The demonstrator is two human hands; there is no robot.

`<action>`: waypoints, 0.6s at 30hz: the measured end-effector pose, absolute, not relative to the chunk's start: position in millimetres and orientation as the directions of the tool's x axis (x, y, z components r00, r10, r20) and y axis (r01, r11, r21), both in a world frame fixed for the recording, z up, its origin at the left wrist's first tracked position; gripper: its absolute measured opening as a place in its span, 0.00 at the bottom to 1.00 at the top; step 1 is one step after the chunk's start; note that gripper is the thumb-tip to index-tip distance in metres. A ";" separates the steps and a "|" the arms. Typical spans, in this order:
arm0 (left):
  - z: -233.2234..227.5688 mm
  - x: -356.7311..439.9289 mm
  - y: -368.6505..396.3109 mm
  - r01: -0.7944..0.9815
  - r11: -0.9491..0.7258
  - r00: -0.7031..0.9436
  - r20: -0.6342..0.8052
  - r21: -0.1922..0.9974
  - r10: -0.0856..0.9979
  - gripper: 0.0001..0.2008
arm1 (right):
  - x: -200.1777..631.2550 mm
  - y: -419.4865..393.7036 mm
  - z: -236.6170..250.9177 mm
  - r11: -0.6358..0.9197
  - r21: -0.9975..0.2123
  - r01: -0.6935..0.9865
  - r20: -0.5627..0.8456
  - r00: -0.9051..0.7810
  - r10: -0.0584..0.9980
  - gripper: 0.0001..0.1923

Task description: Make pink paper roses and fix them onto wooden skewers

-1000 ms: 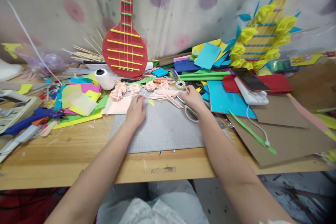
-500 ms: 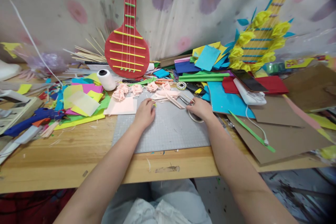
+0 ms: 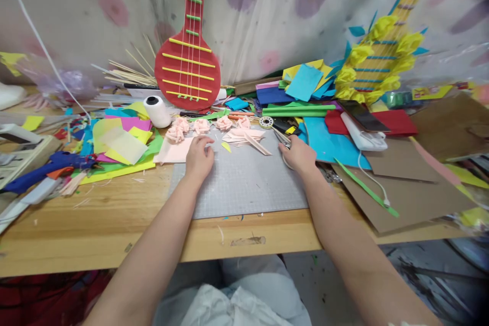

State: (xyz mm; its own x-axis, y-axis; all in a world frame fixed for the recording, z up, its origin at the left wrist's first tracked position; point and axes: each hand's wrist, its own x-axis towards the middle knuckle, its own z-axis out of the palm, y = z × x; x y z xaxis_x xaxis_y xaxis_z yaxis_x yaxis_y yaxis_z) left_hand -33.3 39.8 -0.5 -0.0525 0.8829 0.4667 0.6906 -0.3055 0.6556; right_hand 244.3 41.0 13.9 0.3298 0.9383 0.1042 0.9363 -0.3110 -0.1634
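Right grip (image 3: 299, 155) closed on scissors (image 3: 283, 138); left grip (image 3: 198, 155) spread, touching pink sheet (image 3: 176, 151).

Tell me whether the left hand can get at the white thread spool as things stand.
Probably yes: the left hand rests on the grey mat, and only flat pink paper and paper roses lie before the white thread spool.

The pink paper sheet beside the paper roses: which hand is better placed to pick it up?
Probably the left. The left hand rests on the grey cutting mat right at the edge of the pink paper sheet, while the right hand lies over the scissors on the mat's far side.
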 end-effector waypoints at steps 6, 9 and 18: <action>0.7 -34.0 39.2 0.680 -0.295 -0.068 0.457 0.672 0.887 0.12 | 242.8 39.1 14.6 -0.201 -0.117 0.973 0.339 0.230 0.912 0.26; 1.0 -34.1 38.9 0.675 -0.306 -0.070 0.472 0.671 0.879 0.13 | 231.7 45.2 18.3 -0.046 -0.169 0.985 0.420 0.114 0.900 0.24; -1.3 -34.5 40.4 0.644 -0.313 -0.075 0.465 0.698 0.882 0.12 | 188.5 55.5 18.6 0.252 -0.138 0.958 0.197 -0.223 0.955 0.20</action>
State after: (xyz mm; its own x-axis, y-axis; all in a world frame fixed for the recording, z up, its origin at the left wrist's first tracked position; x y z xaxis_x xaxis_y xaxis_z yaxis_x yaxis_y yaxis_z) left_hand -34.5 40.4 -1.3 -0.0754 0.8822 0.4649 0.6443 -0.3128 0.6979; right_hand 188.5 55.5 18.6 -0.2231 0.9547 0.1968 0.9579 0.2521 -0.1376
